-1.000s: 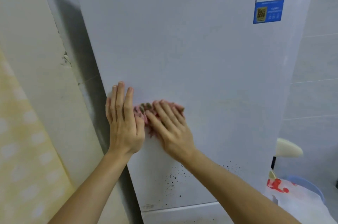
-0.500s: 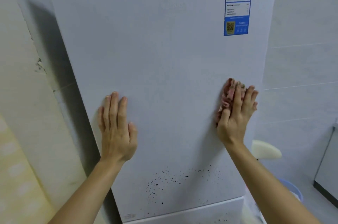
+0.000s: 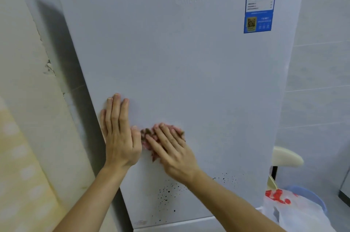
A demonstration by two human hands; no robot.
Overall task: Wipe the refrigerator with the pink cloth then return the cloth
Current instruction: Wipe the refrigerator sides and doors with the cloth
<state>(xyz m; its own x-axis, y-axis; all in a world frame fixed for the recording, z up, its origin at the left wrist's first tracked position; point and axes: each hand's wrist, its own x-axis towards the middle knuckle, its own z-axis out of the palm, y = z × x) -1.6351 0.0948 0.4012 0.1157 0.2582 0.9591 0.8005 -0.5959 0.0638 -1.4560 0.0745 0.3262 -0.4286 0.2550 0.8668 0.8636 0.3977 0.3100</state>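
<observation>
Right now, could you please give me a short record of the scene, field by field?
left hand: flat on the refrigerator door, beside the pink cloth
right hand: fingers straight, pressing the pink cloth to the door
pink cloth: bunched, mostly under the right hand
black specks: on the door below both hands
label: blue and white, upper right of door

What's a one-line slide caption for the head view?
Right hand presses the pink cloth against the refrigerator door while the left hand rests flat beside it, above dark specks.
</observation>
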